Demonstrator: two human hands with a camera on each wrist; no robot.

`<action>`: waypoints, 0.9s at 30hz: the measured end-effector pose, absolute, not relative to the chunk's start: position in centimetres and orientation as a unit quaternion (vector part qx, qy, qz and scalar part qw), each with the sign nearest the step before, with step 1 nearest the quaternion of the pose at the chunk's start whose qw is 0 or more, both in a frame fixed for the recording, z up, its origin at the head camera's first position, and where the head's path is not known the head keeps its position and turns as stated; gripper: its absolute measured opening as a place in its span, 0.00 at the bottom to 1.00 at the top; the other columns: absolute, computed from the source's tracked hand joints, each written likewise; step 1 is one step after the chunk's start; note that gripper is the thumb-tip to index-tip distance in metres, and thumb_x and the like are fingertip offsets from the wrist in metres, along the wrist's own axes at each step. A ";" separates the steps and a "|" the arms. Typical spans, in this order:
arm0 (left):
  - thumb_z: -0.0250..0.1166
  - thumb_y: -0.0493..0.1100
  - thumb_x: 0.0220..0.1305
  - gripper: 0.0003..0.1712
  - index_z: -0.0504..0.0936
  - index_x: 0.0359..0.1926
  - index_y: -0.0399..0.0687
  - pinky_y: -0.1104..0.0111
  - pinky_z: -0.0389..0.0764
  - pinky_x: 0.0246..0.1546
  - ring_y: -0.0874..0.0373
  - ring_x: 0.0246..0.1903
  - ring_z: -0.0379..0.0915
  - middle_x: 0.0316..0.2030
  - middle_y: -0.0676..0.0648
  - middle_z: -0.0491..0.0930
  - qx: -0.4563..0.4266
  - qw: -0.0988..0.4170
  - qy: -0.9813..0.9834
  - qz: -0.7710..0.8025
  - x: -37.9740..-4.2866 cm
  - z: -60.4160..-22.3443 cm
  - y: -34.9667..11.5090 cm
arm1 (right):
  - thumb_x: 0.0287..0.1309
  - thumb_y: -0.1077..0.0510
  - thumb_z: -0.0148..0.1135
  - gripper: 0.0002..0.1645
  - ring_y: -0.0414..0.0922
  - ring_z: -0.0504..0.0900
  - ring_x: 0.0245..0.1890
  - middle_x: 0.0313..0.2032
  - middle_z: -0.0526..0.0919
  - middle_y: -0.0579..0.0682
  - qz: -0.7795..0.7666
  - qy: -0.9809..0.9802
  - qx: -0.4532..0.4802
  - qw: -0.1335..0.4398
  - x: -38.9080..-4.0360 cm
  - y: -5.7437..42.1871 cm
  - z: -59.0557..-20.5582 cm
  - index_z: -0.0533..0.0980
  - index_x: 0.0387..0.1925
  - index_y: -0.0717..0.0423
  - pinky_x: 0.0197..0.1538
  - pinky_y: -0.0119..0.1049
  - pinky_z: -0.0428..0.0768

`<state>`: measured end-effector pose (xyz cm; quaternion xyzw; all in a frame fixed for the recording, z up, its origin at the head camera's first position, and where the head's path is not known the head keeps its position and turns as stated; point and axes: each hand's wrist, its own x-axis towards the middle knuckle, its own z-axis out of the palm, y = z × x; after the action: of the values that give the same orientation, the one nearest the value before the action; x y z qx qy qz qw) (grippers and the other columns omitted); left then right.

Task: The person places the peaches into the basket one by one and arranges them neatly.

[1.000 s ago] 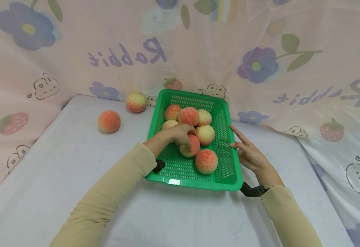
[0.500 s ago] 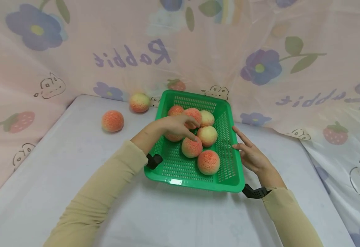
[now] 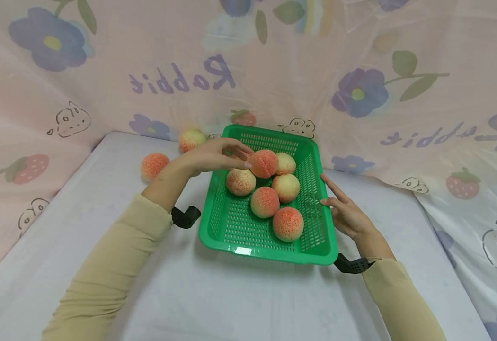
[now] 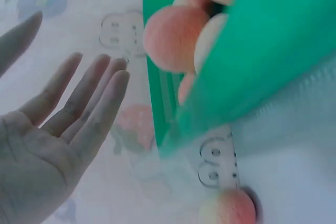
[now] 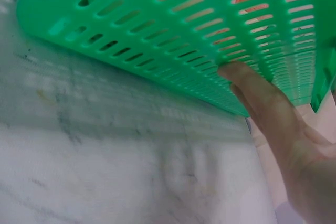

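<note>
A green plastic basket (image 3: 274, 256) with slotted walls holds several red-and-yellow peaches, one of them a reddish peach (image 3: 288, 224) near its front right. My left hand (image 3: 212, 154) is over the basket's far left rim, fingers spread and nothing in them. In the left wrist view its palm and straight fingers show beside the basket. The fingertips overlap a red peach (image 3: 263, 164) in the head view and hide part of another behind it. On the other side, my right hand (image 3: 350, 218) touches the basket's right wall with extended fingers (image 5: 257, 90).
Two more peaches lie on the white-covered table left of the basket: a red peach (image 3: 152, 166) and a yellowish peach (image 3: 191, 140) by the back. A printed curtain (image 3: 274, 85) hangs behind the table and along its sides.
My left hand has let go of a peach in the basket, then lifted and moved left and back towards the rim. My right hand stays at the basket's side.
</note>
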<state>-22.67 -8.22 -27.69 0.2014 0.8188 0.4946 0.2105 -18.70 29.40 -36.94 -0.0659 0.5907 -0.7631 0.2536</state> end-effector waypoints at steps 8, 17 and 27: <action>0.62 0.47 0.66 0.25 0.73 0.62 0.47 0.54 0.71 0.59 0.48 0.57 0.70 0.57 0.43 0.74 0.129 0.125 0.821 0.542 -22.2 -28.6 -11.8 | 0.71 0.68 0.41 0.43 0.41 0.82 0.40 0.64 0.54 0.48 -0.758 0.597 -0.067 0.253 -18.6 29.5 -36.9 0.41 0.75 0.29 0.42 0.33 0.81; 0.62 0.52 0.66 0.25 0.74 0.59 0.45 0.53 0.60 0.66 0.50 0.62 0.65 0.59 0.43 0.73 0.033 0.047 0.834 0.549 -22.1 -30.6 -15.8 | 0.71 0.69 0.40 0.44 0.42 0.82 0.44 0.63 0.57 0.48 -0.762 0.592 -0.067 0.253 -18.7 29.5 -37.0 0.40 0.75 0.31 0.43 0.34 0.82; 0.60 0.54 0.66 0.31 0.70 0.64 0.43 0.46 0.50 0.69 0.43 0.72 0.45 0.72 0.41 0.54 -0.026 0.007 0.849 0.527 -22.0 -32.8 -19.2 | 0.71 0.69 0.41 0.44 0.42 0.82 0.45 0.62 0.58 0.49 -0.762 0.594 -0.058 0.251 -18.7 29.3 -36.9 0.41 0.75 0.30 0.43 0.35 0.82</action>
<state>-22.04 -19.18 -32.79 -0.0257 0.8494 0.5270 0.0069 -18.66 29.33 -36.93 -0.0578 0.5943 -0.7619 0.2509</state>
